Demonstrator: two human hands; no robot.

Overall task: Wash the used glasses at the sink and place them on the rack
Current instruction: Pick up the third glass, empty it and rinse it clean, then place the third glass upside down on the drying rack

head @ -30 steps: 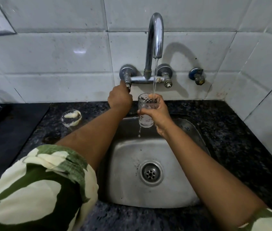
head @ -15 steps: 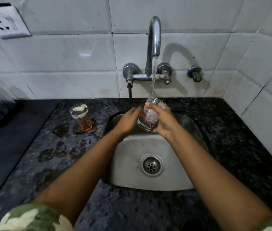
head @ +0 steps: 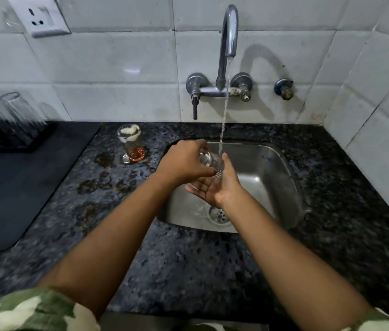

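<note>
A clear glass (head: 211, 162) lies tilted on its side over the steel sink (head: 270, 168), under the running stream from the tap (head: 229, 32). My left hand (head: 184, 163) grips it from above. My right hand (head: 215, 187) sits below it, palm up with fingers spread, touching the glass. A used glass (head: 131, 145) with foam at its rim and orange liquid at the bottom stands on the dark counter left of the sink. Two clean glasses (head: 9, 113) stand upside down on the black rack (head: 33, 139) at far left.
The speckled granite counter (head: 188, 259) surrounds the sink, with wet patches beside the used glass. A dark mat (head: 21, 187) covers the left side. A tap lever (head: 195, 108) hangs down from the wall mixer. A wall socket (head: 39, 16) is at upper left.
My left hand left the tap lever and came to the glass, now gripping it from above. My right hand shifted beneath and opened. The glass tipped from upright to sideways and lowered.
</note>
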